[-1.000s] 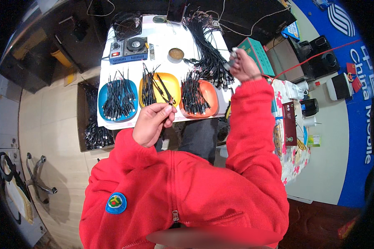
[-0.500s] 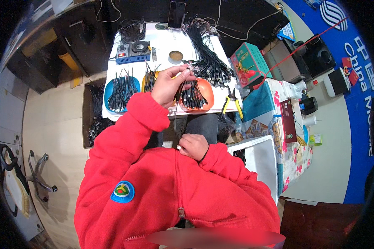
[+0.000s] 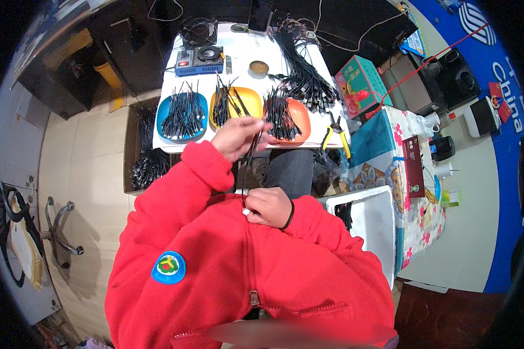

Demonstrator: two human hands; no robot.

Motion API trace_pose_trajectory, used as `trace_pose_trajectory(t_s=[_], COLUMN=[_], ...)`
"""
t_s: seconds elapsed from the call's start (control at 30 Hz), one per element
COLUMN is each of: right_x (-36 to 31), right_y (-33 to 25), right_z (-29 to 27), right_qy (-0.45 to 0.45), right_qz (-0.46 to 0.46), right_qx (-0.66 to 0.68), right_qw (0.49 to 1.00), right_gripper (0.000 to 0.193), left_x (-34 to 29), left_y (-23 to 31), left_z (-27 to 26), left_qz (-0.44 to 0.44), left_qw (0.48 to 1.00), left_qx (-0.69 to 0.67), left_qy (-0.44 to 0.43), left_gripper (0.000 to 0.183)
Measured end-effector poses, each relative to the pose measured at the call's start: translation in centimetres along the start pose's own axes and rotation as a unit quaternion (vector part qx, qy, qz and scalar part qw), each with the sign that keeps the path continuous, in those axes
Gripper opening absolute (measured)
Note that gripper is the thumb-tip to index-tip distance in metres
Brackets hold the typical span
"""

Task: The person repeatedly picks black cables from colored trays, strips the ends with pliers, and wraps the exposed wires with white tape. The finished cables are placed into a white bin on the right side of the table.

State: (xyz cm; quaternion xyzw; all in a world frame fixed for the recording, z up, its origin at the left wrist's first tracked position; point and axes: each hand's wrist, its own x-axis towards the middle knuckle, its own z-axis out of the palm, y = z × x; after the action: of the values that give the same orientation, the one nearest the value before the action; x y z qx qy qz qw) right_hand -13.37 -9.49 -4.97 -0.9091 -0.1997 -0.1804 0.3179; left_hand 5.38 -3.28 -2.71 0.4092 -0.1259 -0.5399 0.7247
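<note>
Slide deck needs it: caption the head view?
Left hand and right hand hold a black cable near a blue tray, yellow tray and orange tray.

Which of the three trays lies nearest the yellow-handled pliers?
The orange tray: it ends the row on the right, with the pliers just beyond it. The yellow tray, in the middle, and the blue tray, on the left, lie farther away.

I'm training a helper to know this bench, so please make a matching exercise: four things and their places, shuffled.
1. Black cable
2. Blue tray
3. Yellow-handled pliers
4. Round tin

A. Right of the orange tray
B. Beyond the trays
C. Between left hand and right hand
D. Left end of the tray row

Pairs: 1-C, 2-D, 3-A, 4-B
</note>
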Motion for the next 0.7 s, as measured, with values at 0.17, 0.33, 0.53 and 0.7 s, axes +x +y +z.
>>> trace_pose_trajectory(t_s=[0.17,0.33,0.53,0.7], right_x=[-1.5,0.1,3.7,4.2], right_y=[2.9,4.9,2.4,-1.0], right_z=[0.9,-2.3,-7.6,-7.5], right_qy=[-0.069,-0.010,0.204,0.248], right_qz=[0.148,0.245,0.232,0.155], right_qx=[-0.018,0.080,0.545,0.506], right_qw=[0.986,0.966,0.780,0.812], right_gripper=[0.016,0.019,0.023,0.013], left_x=[-0.3,-5.2,-8.5,-9.4], left_y=[4.5,2.7,-1.2,-1.4], left_z=[2.4,3.1,2.8,3.4], left_qz=[0.242,0.201,0.101,0.080], left_qw=[0.966,0.960,0.950,0.941], left_qx=[0.094,-0.005,-0.001,-0.040], left_qy=[0.012,-0.194,-0.295,-0.325], left_gripper=[0.019,0.017,0.027,0.024])
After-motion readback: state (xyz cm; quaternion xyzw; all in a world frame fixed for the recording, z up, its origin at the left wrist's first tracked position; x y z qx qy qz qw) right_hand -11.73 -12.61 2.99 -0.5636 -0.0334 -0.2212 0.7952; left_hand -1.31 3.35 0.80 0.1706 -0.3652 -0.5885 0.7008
